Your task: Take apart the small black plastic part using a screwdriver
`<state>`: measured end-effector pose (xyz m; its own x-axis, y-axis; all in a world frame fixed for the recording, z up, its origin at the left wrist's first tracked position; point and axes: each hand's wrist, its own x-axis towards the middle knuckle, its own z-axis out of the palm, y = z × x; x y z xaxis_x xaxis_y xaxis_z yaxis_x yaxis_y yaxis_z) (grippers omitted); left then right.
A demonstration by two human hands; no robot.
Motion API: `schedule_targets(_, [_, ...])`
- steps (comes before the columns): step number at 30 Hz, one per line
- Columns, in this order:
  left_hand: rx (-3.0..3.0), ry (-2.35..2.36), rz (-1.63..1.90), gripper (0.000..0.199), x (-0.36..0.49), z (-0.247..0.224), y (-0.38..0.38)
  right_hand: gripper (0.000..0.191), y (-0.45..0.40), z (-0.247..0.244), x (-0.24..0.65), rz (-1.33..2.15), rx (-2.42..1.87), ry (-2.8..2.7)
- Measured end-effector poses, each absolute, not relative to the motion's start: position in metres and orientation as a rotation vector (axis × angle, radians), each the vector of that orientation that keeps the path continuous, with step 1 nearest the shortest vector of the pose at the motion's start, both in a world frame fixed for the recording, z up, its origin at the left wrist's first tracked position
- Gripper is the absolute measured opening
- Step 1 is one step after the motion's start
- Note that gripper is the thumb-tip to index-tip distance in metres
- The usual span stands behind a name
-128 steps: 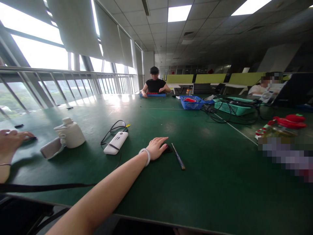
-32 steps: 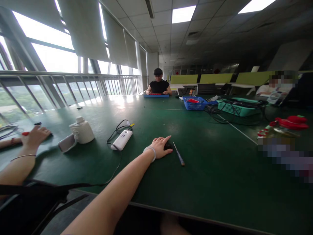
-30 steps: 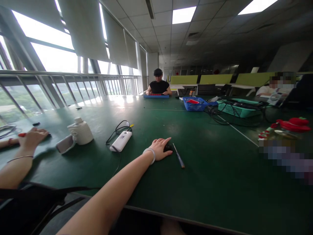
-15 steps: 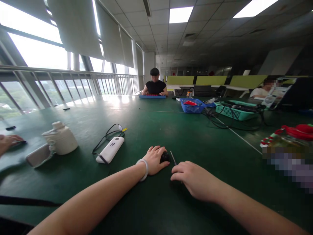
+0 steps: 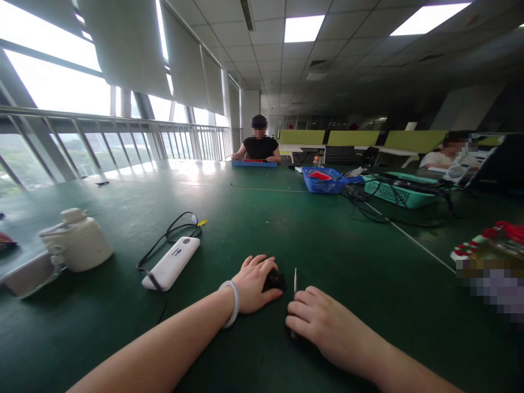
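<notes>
My left hand (image 5: 254, 284), with a pale band at its wrist, curls around a small black object (image 5: 275, 280) on the green table (image 5: 229, 218). The hand covers part of that object, and its kind cannot be made out. Just to the right, my right hand (image 5: 313, 316) is closed around the handle of a screwdriver (image 5: 295, 281) low over the table. Its thin metal shaft points away from me, beside the black object but apart from it. My fingers hide most of the handle.
To the left lie a white power bank (image 5: 174, 265) with a black cable and a cream bottle (image 5: 79, 240). Further back stand a blue basket (image 5: 325, 185) and a green basket (image 5: 399, 194) with tangled cables. A person (image 5: 260, 144) sits at the far end.
The view has shifted, so the table items at left sit further left. The screwdriver shaft now points straighter ahead. Another person's hand at the left edge has mostly left the picture.
</notes>
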<state>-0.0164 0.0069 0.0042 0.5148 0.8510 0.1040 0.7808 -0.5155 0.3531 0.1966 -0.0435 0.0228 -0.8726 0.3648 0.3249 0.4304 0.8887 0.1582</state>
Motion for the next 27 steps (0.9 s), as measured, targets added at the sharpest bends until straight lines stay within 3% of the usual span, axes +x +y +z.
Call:
schedule_targets(7, [2.499,1.319,0.417,0.037,-0.02,0.002,0.011,0.005,-0.047,0.021,0.196,-0.384,-0.587,-2.666])
schedule_targets(14, [2.491,1.242,0.548,0.053,-0.023,-0.002,0.013,0.013,-0.063,0.025,0.197,-0.362,-0.366,-2.713])
schedule_targets(27, [2.435,1.263,0.533,0.045,-0.024,0.0,0.014,0.017,-0.068,0.023,0.199,-0.314,-0.25,-2.663])
